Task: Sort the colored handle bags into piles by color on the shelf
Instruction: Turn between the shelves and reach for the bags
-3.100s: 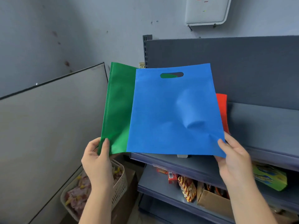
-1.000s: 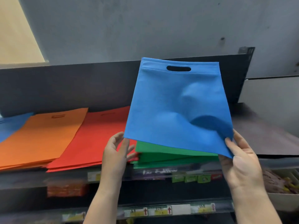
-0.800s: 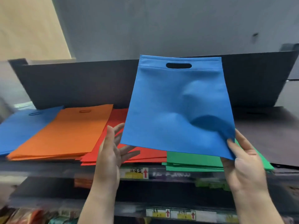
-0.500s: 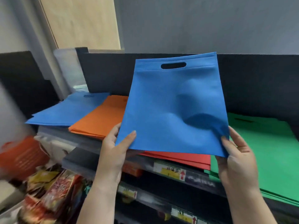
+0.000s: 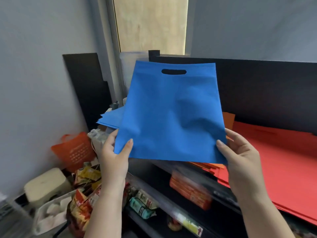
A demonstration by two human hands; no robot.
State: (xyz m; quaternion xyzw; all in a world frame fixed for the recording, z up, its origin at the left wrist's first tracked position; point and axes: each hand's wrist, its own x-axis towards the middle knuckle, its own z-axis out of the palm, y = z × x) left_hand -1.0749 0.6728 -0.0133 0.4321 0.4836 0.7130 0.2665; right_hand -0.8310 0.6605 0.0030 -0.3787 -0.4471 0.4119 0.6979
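Head view
Blue bag (image 5: 169, 114): held upright in the air, handle slot uppermost, in front of the shelf (image 5: 267, 93); kept flat and spread, likely for laying down unfolded.
Left hand (image 5: 114, 157): pinching the lower left corner, thumb in front, fingers behind.
Right hand (image 5: 240, 157): pinching the lower right corner likewise.
Blue pile (image 5: 111, 117): behind the bag's left edge; probable destination.
Orange pile (image 5: 229, 120): mostly hidden behind the bag.
Red pile (image 5: 283, 152): on the right, kept separate by colour.

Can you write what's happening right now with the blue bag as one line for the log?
step: carrying | blue bag upright, gripped by left hand and right hand | blue pile behind-left | not yet placed
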